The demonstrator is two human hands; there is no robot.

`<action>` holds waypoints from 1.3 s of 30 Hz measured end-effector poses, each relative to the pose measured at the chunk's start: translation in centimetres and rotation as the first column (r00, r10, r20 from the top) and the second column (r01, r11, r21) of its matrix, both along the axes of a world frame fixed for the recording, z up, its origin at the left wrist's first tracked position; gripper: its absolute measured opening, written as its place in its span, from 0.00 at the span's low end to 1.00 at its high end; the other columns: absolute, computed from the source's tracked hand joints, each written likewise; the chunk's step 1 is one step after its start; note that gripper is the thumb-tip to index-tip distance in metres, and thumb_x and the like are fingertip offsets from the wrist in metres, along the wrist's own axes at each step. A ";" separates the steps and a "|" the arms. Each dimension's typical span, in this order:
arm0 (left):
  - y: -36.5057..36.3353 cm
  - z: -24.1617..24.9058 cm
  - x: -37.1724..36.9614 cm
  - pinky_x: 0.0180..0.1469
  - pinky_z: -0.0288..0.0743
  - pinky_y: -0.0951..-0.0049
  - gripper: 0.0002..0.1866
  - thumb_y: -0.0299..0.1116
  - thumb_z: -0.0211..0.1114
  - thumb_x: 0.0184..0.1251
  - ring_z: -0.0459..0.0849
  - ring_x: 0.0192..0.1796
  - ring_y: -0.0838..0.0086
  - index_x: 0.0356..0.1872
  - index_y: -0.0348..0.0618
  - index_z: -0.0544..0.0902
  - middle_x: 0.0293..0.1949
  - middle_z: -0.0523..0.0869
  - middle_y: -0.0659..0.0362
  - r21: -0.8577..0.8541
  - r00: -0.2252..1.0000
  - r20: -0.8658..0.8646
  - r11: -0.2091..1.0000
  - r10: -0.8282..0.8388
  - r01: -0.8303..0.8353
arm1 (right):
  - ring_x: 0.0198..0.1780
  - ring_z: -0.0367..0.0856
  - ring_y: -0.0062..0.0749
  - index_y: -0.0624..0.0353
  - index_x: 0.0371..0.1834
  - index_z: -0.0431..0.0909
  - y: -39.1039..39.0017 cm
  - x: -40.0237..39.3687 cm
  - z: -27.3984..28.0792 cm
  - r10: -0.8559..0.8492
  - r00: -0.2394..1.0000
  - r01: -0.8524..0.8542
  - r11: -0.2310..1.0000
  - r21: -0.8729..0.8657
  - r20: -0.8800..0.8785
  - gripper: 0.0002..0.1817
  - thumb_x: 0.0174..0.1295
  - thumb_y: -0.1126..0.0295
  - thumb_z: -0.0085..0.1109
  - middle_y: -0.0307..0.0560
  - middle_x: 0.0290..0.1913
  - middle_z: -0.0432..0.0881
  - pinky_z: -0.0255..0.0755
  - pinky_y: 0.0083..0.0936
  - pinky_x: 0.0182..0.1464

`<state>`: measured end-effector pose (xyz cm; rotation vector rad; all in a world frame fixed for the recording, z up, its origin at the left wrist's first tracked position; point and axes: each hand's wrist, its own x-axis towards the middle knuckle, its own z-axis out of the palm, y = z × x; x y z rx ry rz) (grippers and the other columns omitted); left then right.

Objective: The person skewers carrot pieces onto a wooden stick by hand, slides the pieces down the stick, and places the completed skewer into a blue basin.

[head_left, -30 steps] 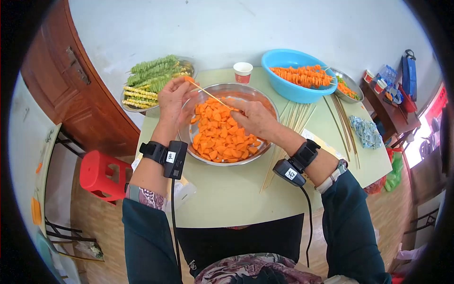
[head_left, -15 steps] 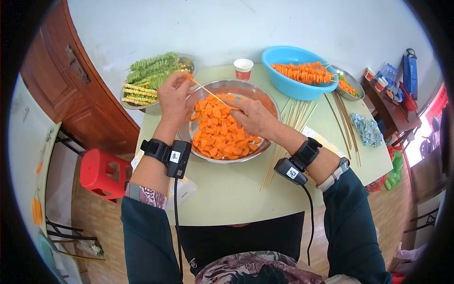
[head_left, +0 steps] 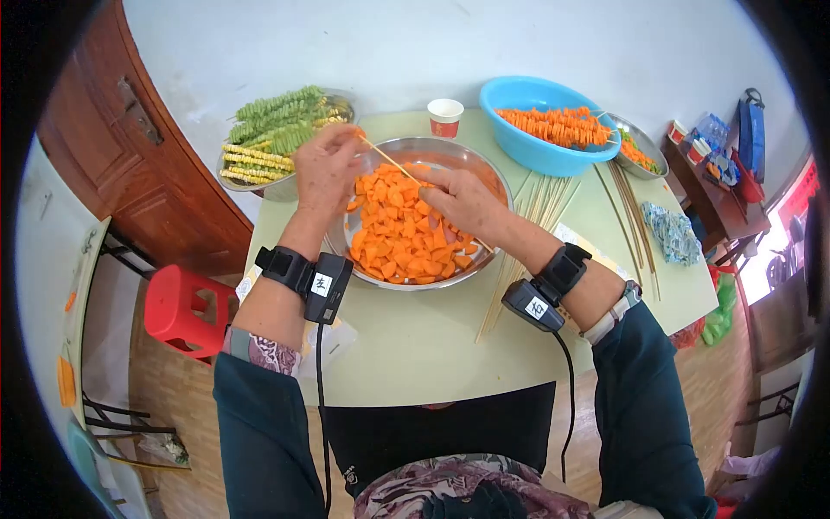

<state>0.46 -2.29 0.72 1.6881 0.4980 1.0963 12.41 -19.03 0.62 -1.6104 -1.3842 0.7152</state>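
A wooden skewer (head_left: pixel 389 159) slants above a steel basin (head_left: pixel 482 166) of cut carrot pieces (head_left: pixel 402 229). My right hand (head_left: pixel 462 203) is closed around the skewer's lower part, and its thin end shows below the fingers. At the upper end, my left hand (head_left: pixel 328 169) pinches a small carrot piece (head_left: pixel 358 131) by the skewer's tip. Whether the tip has pierced that piece cannot be made out. Some of the right fingers are hidden behind the hand, over the carrots.
Bare skewers (head_left: pixel 540 212) lie right of the basin. A blue tub (head_left: pixel 536 160) holds threaded carrot skewers. Green and yellow vegetable skewers (head_left: pixel 277 125) fill a bowl at back left. A paper cup (head_left: pixel 445 117) stands behind; a red stool (head_left: pixel 177 311) stands at left.
Both hands have shifted slightly right along with the skewer. The skewer's lower end now shows beneath my right hand. My left fingers stay pinched at its upper end.
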 end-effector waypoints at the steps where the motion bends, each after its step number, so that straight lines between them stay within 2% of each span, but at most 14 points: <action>1: -0.5 -0.3 0.3 0.34 0.81 0.80 0.09 0.21 0.58 0.60 0.85 0.37 0.74 0.41 0.35 0.80 0.36 0.84 0.56 -0.002 1.000 -0.001 1.000 -0.003 0.003 | 0.13 0.72 0.21 0.56 0.65 0.62 0.0 0.1 0.1 0.012 1.000 -0.012 0.999 0.040 0.006 0.24 0.63 0.70 0.38 0.43 0.19 0.75 0.68 0.17 0.17; 3: -1.5 -1.1 0.9 0.34 0.79 0.79 0.08 0.25 0.59 0.59 0.84 0.36 0.75 0.39 0.35 0.81 0.34 0.84 0.56 0.070 0.980 -0.050 0.978 -0.195 0.198 | 0.15 0.74 0.24 0.59 0.63 0.64 0.2 0.2 0.1 -0.004 1.000 0.005 0.997 0.078 -0.010 0.24 0.62 0.71 0.40 0.45 0.19 0.76 0.70 0.19 0.17; 6: -1.9 -1.2 1.3 0.34 0.79 0.79 0.08 0.25 0.59 0.59 0.85 0.36 0.75 0.38 0.34 0.81 0.33 0.84 0.55 0.025 0.971 -0.057 0.972 -0.232 0.233 | 0.17 0.77 0.28 0.64 0.61 0.64 -0.1 0.2 0.7 -0.051 0.998 0.054 0.996 0.072 -0.039 0.23 0.61 0.70 0.43 0.48 0.20 0.76 0.73 0.23 0.19; 11: -1.6 -1.1 1.3 0.33 0.79 0.80 0.08 0.24 0.59 0.59 0.85 0.36 0.75 0.39 0.33 0.80 0.34 0.85 0.55 0.044 0.982 -0.089 0.984 -0.169 0.173 | 0.19 0.78 0.29 0.69 0.62 0.60 0.6 0.9 -0.1 -0.056 0.998 0.057 0.997 0.051 -0.017 0.30 0.59 0.63 0.51 0.55 0.28 0.78 0.73 0.25 0.27; 14: -0.9 -1.4 1.4 0.34 0.80 0.80 0.08 0.22 0.58 0.59 0.85 0.36 0.76 0.40 0.33 0.79 0.34 0.84 0.55 0.040 0.991 -0.050 0.991 -0.122 0.125 | 0.19 0.75 0.21 0.59 0.65 0.59 1.0 1.3 -1.0 -0.035 0.999 0.033 0.994 0.107 0.018 0.31 0.59 0.65 0.57 0.49 0.32 0.78 0.70 0.17 0.22; 16: -0.7 -1.4 1.5 0.34 0.81 0.80 0.08 0.20 0.57 0.60 0.84 0.36 0.75 0.40 0.33 0.78 0.35 0.83 0.56 0.023 0.994 -0.013 0.993 -0.112 0.113 | 0.25 0.78 0.23 0.60 0.65 0.59 1.3 1.5 -1.9 -0.062 0.975 0.006 0.966 0.257 0.212 0.34 0.55 0.69 0.60 0.53 0.43 0.75 0.74 0.18 0.30; 19: -0.7 -1.3 1.4 0.34 0.81 0.80 0.08 0.20 0.57 0.60 0.84 0.35 0.77 0.40 0.33 0.78 0.34 0.83 0.57 0.064 0.998 -0.026 0.996 -0.066 0.067 | 0.28 0.78 0.24 0.62 0.65 0.58 1.4 1.4 -2.1 -0.087 0.962 0.003 0.952 0.307 0.259 0.35 0.52 0.72 0.60 0.52 0.48 0.74 0.75 0.18 0.35; 23: -0.7 -1.2 1.3 0.34 0.81 0.81 0.07 0.20 0.56 0.60 0.84 0.36 0.77 0.40 0.34 0.77 0.34 0.83 0.57 0.108 0.995 -0.052 0.990 -0.081 0.086 | 0.34 0.79 0.25 0.62 0.65 0.59 0.8 0.7 -1.0 -0.152 0.967 0.079 0.942 0.326 0.206 0.36 0.50 0.73 0.59 0.49 0.47 0.75 0.74 0.20 0.39; 25: -0.5 -1.3 1.3 0.34 0.81 0.81 0.07 0.21 0.56 0.61 0.84 0.36 0.77 0.40 0.35 0.77 0.33 0.83 0.58 0.124 0.994 -0.071 0.988 -0.080 0.088 | 0.42 0.78 0.27 0.63 0.64 0.60 0.6 0.9 -0.9 -0.209 0.910 0.077 0.934 0.350 0.358 0.36 0.48 0.71 0.60 0.47 0.46 0.76 0.73 0.23 0.45; 29: 0.1 -1.5 1.2 0.34 0.81 0.82 0.07 0.21 0.56 0.61 0.84 0.37 0.78 0.40 0.37 0.77 0.34 0.83 0.58 0.126 0.991 -0.082 0.985 -0.110 0.120 | 0.48 0.75 0.28 0.63 0.64 0.61 1.1 1.4 -1.4 -0.188 0.933 0.071 0.932 0.355 0.308 0.37 0.46 0.70 0.60 0.48 0.45 0.77 0.70 0.25 0.50; 31: -0.6 -1.0 1.1 0.34 0.81 0.82 0.07 0.21 0.56 0.61 0.84 0.37 0.78 0.40 0.37 0.77 0.34 0.83 0.58 0.105 0.989 -0.068 0.985 -0.129 0.136 | 0.48 0.75 0.40 0.67 0.62 0.62 1.1 1.5 -1.4 -0.196 0.925 0.053 0.915 0.401 0.326 0.37 0.44 0.68 0.59 0.56 0.46 0.76 0.70 0.29 0.51; 35: -1.8 -0.6 1.0 0.33 0.80 0.81 0.07 0.23 0.58 0.60 0.84 0.37 0.77 0.40 0.37 0.77 0.35 0.83 0.57 0.014 0.968 -0.067 0.970 -0.242 0.244 | 0.41 0.79 0.37 0.68 0.62 0.61 0.5 1.1 -0.5 -0.146 0.968 0.071 0.938 0.339 0.203 0.37 0.44 0.69 0.59 0.56 0.47 0.76 0.73 0.27 0.45; 37: -2.0 -0.7 1.0 0.32 0.79 0.80 0.08 0.24 0.59 0.58 0.84 0.37 0.76 0.39 0.37 0.77 0.35 0.84 0.56 0.003 0.965 -0.028 0.965 -0.262 0.262 | 0.33 0.81 0.31 0.68 0.63 0.60 0.2 0.9 0.0 -0.082 0.996 0.066 0.959 0.275 0.044 0.38 0.44 0.72 0.58 0.56 0.49 0.75 0.76 0.23 0.36; 39: -1.9 -0.6 0.9 0.34 0.79 0.80 0.08 0.25 0.60 0.59 0.83 0.38 0.77 0.40 0.37 0.77 0.35 0.84 0.57 -0.022 0.956 -0.001 0.955 -0.295 0.295 | 0.31 0.81 0.29 0.68 0.64 0.58 0.3 1.0 -0.1 -0.081 0.993 0.054 0.957 0.285 0.084 0.38 0.44 0.73 0.58 0.55 0.49 0.74 0.76 0.22 0.32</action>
